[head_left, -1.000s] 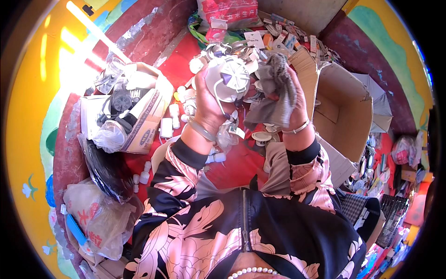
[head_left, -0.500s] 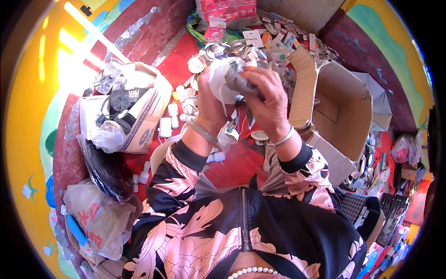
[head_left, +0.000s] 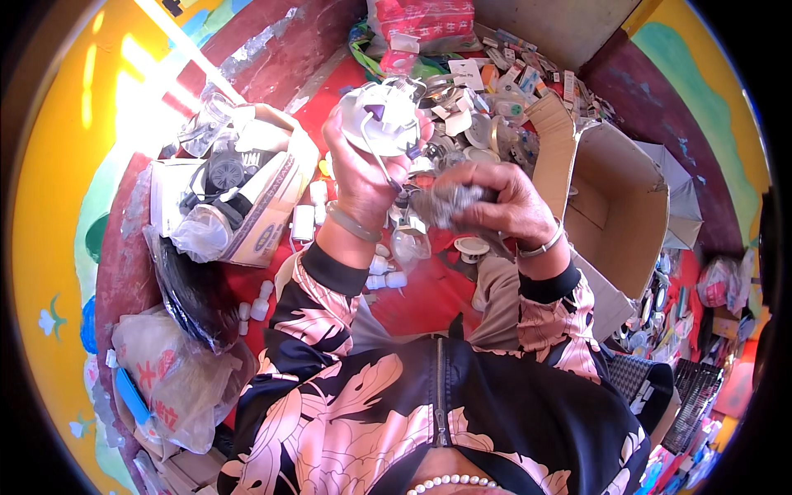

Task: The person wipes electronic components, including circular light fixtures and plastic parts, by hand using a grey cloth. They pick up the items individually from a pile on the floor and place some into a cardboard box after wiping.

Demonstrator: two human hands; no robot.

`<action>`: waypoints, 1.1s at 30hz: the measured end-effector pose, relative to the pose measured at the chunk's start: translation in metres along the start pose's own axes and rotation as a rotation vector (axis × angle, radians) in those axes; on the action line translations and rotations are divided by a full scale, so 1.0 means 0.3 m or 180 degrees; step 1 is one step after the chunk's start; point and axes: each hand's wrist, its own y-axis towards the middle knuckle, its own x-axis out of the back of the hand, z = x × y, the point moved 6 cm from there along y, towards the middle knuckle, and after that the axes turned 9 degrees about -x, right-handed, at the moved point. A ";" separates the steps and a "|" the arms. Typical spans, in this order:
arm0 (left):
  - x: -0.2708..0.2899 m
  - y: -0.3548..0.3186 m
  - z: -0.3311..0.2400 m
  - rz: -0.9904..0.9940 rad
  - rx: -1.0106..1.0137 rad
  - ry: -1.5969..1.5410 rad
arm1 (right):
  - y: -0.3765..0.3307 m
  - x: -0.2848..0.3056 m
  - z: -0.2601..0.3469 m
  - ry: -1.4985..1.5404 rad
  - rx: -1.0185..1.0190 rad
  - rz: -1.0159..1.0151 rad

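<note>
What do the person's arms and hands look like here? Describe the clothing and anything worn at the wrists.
Both arms wear black sleeves with pink leaf print and plain black cuffs. The left hand has a pale bangle at the wrist; the right hand has a thin silvery bracelet. No gloves.

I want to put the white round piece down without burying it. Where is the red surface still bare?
The barest red patch lies near the body, between the small white caps and the big open cardboard box. Around the left hand and right hand, and up to the far pile of scraps, it is crowded.
</note>
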 end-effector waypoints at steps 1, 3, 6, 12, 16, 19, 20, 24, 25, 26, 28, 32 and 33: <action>-0.005 0.001 -0.001 0.0085 -0.0010 0.0020 | -0.002 0.010 -0.005 0.0165 -0.0083 -0.0347; -0.016 0.007 -0.001 0.0260 -0.0022 0.0058 | -0.002 0.046 -0.030 0.0303 0.0119 -0.1169; 0.012 0.007 0.028 0.0254 -0.0209 0.0427 | -0.003 0.017 -0.016 -0.0155 0.0679 -0.1996; 0.024 -0.024 0.070 0.0639 -0.0559 0.0765 | -0.001 -0.031 -0.007 -0.0888 0.0701 -0.2126; 0.028 -0.016 0.048 0.0983 -0.0762 0.1382 | 0.023 -0.017 -0.092 0.1231 -0.0267 -0.1205; 0.038 -0.008 0.068 0.1067 -0.0472 0.1230 | 0.033 -0.025 -0.088 0.2252 -0.0752 -0.0317; 0.069 0.003 0.093 0.1047 -0.0252 0.1056 | 0.032 -0.017 -0.090 0.2223 -0.0856 -0.0234; 0.022 -0.015 0.086 0.0648 0.0167 0.0304 | -0.010 0.076 -0.073 0.0895 -0.1349 -0.0660; 0.006 -0.017 0.071 0.0486 0.0291 0.0171 | -0.003 0.112 -0.069 0.0560 -0.0883 -0.0789; -0.004 -0.008 0.062 0.0320 0.0420 -0.0181 | -0.021 0.146 -0.074 0.0908 -0.0829 -0.0908; -0.003 -0.002 0.039 0.0336 0.0514 -0.0854 | -0.027 0.177 -0.064 0.1673 -0.0548 -0.1136; 0.003 0.000 0.034 0.0368 0.0624 -0.1175 | -0.008 0.199 -0.083 0.1928 0.0194 -0.1767; -0.001 -0.003 0.036 0.0375 0.0663 -0.1143 | -0.003 0.195 -0.085 0.1741 0.0360 -0.1890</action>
